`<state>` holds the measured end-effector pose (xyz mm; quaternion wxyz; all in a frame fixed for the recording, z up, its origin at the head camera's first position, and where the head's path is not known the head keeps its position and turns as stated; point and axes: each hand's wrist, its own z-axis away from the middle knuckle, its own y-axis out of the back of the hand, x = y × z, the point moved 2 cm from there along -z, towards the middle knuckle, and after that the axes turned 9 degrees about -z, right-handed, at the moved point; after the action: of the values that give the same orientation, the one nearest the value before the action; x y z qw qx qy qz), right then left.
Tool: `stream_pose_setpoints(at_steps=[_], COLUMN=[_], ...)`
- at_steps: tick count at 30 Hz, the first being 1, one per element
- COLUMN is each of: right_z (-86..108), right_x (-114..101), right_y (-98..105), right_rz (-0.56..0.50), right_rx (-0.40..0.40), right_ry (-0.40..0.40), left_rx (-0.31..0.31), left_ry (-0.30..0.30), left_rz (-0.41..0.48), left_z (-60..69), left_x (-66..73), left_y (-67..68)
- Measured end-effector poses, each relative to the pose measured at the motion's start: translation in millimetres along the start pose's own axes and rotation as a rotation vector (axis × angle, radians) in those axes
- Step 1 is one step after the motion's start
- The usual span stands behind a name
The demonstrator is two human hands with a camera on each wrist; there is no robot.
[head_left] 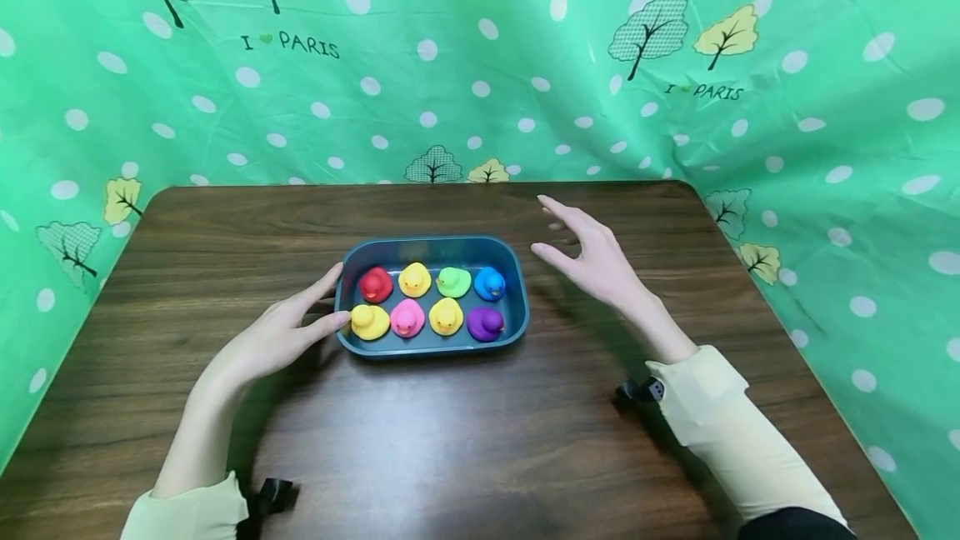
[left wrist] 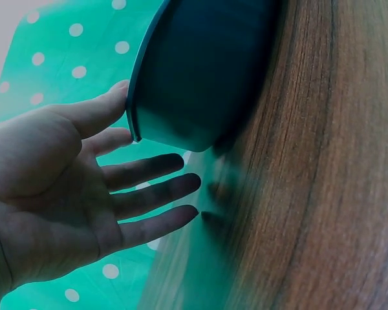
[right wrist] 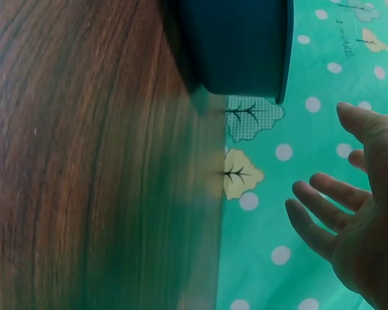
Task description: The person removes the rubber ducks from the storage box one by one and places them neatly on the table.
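Note:
A dark blue tray (head_left: 432,354) lies on the wooden table with two rows of small rubber ducks inside. The back row has a red duck (head_left: 376,284), a yellow one, a green duck (head_left: 453,282) and a blue duck (head_left: 490,283). In front sit two yellow ducks, a pink duck (head_left: 407,318) and a purple duck (head_left: 485,324). My left hand (head_left: 281,332) touches the tray's left rim with thumb and index fingertips, the other fingers straight in the left wrist view. My right hand (head_left: 592,257) hovers right of the tray, apart from it, fingers spread and holding nothing.
The brown wooden table (head_left: 450,448) ends at a back edge just beyond the tray. A green dotted cloth (head_left: 480,65) with tree prints hangs behind it and along both sides. Dark wrist devices (head_left: 276,496) sit at both cream sleeves.

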<state>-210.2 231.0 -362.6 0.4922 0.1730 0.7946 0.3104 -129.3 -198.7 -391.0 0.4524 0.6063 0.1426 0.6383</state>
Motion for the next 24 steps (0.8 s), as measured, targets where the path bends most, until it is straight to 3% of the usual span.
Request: stream_pose_setpoints(at_steps=[24], right_z=[0.2], right_x=[-20], right_y=[-15], right_rz=[-0.011], right_rx=[-0.077], right_ry=[0.029], left_rx=[-0.029], left_ry=[0.007], left_rz=[0.015], left_z=[0.4], left_x=[-3.7], left_y=[-1.7])
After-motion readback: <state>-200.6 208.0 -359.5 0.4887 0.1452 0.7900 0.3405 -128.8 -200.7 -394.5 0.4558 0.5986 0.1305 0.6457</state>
